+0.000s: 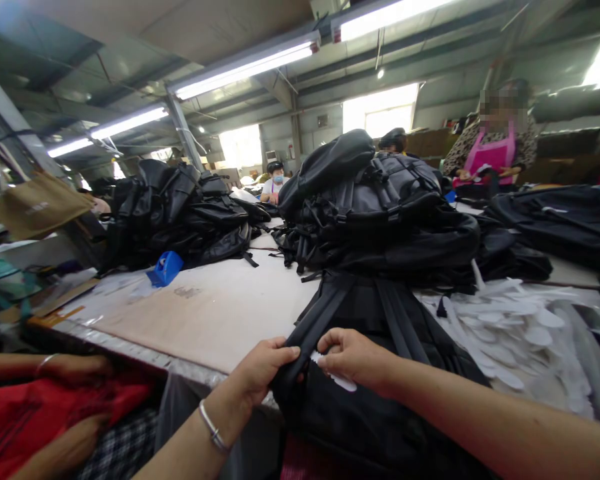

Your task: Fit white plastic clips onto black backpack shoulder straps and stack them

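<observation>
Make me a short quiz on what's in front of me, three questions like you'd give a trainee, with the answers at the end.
1. True or false: the left hand grips a black strap.

2. Multiple choice: the right hand pinches
A) a red cloth
B) a white piece
C) a bracelet

3. Fill in the missing word: the blue box stands on the ____.

Key: 1 true; 2 B; 3 table.
</observation>
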`<action>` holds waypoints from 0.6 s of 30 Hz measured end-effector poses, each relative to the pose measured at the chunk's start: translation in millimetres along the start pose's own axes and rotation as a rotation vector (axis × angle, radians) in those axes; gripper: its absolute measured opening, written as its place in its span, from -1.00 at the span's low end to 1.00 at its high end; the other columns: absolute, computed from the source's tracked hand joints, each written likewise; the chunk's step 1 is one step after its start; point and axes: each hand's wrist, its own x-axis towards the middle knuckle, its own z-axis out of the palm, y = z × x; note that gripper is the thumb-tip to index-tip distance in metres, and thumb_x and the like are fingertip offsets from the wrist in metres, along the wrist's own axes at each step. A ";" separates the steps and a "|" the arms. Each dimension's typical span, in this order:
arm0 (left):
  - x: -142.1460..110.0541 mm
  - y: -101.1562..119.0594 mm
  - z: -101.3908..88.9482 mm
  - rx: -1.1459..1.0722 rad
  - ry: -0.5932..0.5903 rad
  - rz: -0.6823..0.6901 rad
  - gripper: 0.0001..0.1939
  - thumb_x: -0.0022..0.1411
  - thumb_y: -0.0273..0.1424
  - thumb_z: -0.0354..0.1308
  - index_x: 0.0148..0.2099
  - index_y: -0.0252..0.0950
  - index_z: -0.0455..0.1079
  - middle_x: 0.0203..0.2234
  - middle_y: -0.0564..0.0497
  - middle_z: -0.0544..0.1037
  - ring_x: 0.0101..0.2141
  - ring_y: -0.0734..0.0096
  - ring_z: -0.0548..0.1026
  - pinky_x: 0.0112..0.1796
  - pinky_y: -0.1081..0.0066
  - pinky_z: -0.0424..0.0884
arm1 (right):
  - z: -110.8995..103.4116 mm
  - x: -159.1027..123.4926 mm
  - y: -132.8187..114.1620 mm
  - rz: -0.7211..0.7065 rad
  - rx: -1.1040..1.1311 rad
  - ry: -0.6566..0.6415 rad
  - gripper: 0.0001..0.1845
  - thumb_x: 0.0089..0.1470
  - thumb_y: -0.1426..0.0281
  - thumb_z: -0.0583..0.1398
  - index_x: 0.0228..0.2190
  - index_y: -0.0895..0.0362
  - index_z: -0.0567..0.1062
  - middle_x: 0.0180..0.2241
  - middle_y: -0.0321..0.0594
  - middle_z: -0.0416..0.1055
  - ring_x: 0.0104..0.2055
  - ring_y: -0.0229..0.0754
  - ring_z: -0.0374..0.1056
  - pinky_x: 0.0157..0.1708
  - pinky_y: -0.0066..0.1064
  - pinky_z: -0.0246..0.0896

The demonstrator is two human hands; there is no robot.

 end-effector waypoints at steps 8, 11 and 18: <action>-3.7 4.0 3.5 -0.020 -0.008 0.006 -0.66 -0.09 -0.27 0.31 -0.31 -0.42 0.43 -0.51 -0.09 0.56 -0.57 0.44 0.47 -0.54 0.50 0.34 | -13.0 -4.2 -6.6 -0.045 -0.055 -0.107 -0.75 -0.20 0.47 0.15 -0.40 0.23 0.54 -0.48 -0.23 0.45 -0.46 -0.27 0.36 -0.51 -0.51 0.22; -4.3 5.3 1.9 -0.032 -0.020 0.004 -0.66 -0.08 -0.27 0.31 -0.30 -0.42 0.42 -0.51 -0.07 0.56 -0.57 0.44 0.47 -0.53 0.50 0.34 | -12.6 -2.7 -4.8 -0.048 -0.217 -0.017 -0.84 -0.14 0.41 0.18 -0.46 0.23 0.51 -0.56 -0.26 0.40 -0.49 -0.26 0.35 -0.55 -0.52 0.18; -2.7 0.8 1.9 0.018 0.020 0.007 -0.67 -0.05 -0.26 0.29 -0.31 -0.42 0.41 -0.52 -0.10 0.56 -0.57 0.42 0.46 -0.55 0.50 0.32 | -18.0 -6.6 -1.8 -0.093 -0.133 -0.164 -0.75 -0.16 0.43 0.22 -0.33 0.23 0.52 -0.50 -0.29 0.42 -0.49 -0.29 0.35 -0.51 -0.50 0.24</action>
